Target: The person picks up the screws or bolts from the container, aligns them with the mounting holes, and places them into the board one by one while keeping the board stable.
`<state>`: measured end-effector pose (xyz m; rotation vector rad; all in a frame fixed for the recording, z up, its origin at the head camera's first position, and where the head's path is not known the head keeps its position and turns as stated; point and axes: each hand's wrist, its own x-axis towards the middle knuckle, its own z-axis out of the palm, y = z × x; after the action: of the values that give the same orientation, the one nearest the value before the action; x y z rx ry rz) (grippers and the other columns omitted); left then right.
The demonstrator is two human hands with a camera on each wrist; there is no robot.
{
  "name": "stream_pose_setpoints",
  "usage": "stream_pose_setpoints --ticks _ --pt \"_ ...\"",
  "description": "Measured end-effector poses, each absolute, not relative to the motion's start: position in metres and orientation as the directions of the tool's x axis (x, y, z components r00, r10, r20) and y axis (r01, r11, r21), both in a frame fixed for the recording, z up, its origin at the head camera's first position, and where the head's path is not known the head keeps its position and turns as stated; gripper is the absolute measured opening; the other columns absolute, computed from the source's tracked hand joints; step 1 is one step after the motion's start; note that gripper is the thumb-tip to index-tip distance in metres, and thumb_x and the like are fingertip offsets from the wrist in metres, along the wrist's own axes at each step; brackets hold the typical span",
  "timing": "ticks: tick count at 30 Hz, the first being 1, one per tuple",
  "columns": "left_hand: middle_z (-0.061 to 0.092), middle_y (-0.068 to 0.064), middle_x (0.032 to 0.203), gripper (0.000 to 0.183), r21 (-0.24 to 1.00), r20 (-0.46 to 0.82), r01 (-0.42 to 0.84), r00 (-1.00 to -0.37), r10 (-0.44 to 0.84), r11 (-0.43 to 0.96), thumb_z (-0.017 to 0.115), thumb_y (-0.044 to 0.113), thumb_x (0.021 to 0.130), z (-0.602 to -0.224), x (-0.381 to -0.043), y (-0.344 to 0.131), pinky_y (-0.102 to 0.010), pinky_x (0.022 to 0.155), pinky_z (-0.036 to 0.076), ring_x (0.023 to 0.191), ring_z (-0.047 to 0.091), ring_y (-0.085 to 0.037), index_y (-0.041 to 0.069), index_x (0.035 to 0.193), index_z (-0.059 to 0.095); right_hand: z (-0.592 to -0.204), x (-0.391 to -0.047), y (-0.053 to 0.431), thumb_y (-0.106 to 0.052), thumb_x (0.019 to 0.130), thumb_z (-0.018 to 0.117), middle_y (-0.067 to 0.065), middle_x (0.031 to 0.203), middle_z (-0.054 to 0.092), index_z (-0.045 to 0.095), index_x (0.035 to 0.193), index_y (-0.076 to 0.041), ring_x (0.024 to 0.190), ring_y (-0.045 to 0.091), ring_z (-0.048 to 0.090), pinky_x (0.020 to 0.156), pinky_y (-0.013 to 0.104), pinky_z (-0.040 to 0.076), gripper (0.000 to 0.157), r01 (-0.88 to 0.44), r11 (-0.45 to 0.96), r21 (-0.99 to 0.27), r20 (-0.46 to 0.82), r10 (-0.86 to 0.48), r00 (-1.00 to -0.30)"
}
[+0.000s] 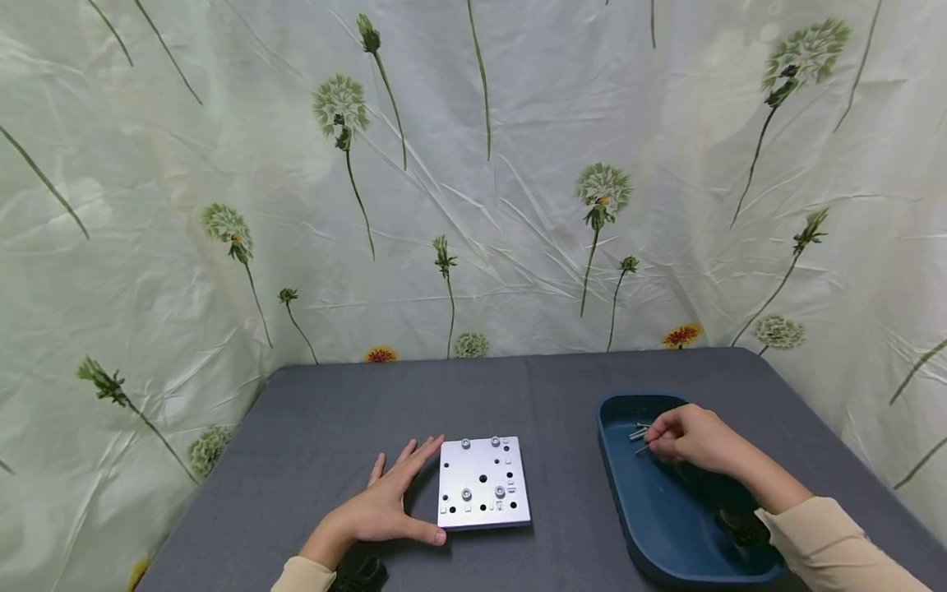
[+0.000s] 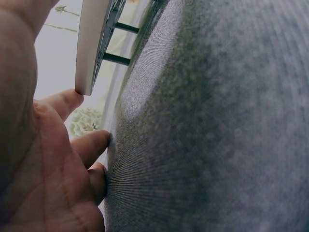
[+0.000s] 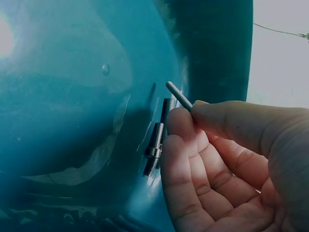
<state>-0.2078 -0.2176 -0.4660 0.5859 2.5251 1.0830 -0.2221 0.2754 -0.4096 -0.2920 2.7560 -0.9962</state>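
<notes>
A silver metal plate with holes and several socket-head screws sits at the middle of the table. In the left wrist view threaded shanks stick out beneath it, above the cloth. My left hand is spread along its left side, index fingertip at the far corner and thumb at the near one; other fingertips rest on the cloth. Over the far end of a blue tray, my right hand pinches a screw between thumb and index finger, threaded end showing, its head hidden. Loose screws lie below it.
Dark grey cloth covers the table. The tray's raised rim stands to the right of the plate. Behind the table hangs a pale curtain printed with dandelions.
</notes>
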Motion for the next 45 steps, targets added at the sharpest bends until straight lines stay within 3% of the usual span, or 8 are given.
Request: stream_pose_setpoints --ticks 9,27,36,45 --pt "0.02 -0.015 0.18 0.127 0.748 -0.14 0.233 -0.86 0.491 0.621 0.1 0.044 0.074 -0.465 -0.208 -0.218 -0.083 0.118 -0.017 0.168 -0.001 -0.048 0.026 0.174 0.023 -0.404 -0.226 0.273 -0.008 0.102 0.07 0.005 0.09 0.078 0.078 0.105 0.001 0.081 0.018 0.072 0.066 0.031 0.058 0.012 -0.087 0.723 -0.686 -0.142 -0.25 -0.958" --pt "0.02 -0.013 0.181 0.126 0.741 -0.124 0.252 -0.859 0.496 0.622 0.097 0.047 0.076 -0.465 -0.202 -0.224 -0.083 0.118 -0.017 0.168 0.0 -0.047 0.028 0.174 0.021 -0.392 -0.235 0.259 -0.01 0.106 0.066 0.013 0.1 0.08 0.075 0.115 0.009 0.087 0.02 0.073 0.074 0.031 0.064 0.023 -0.135 0.614 -0.778 -0.139 -0.377 -0.916" --pt "0.019 -0.012 0.181 0.126 0.73 -0.125 0.262 -0.857 0.501 0.631 0.097 0.049 0.076 -0.466 -0.205 -0.223 -0.084 0.118 -0.016 0.168 0.001 -0.047 0.028 0.174 0.02 -0.388 -0.24 0.25 -0.013 0.106 0.066 0.008 0.09 0.075 0.076 0.115 0.004 0.076 0.018 0.063 0.065 0.032 0.055 0.022 -0.146 0.65 -0.746 -0.134 -0.362 -0.923" --pt "0.018 -0.012 0.181 0.127 0.72 -0.132 0.267 -0.853 0.504 0.641 0.096 0.05 0.077 -0.466 -0.208 -0.22 -0.083 0.119 -0.016 0.168 0.0 -0.047 0.026 0.174 0.018 -0.381 -0.249 0.237 -0.014 0.105 0.067 0.01 0.093 0.077 0.078 0.112 0.002 0.083 0.021 0.068 0.072 0.035 0.061 0.02 -0.154 0.661 -0.734 -0.132 -0.361 -0.923"
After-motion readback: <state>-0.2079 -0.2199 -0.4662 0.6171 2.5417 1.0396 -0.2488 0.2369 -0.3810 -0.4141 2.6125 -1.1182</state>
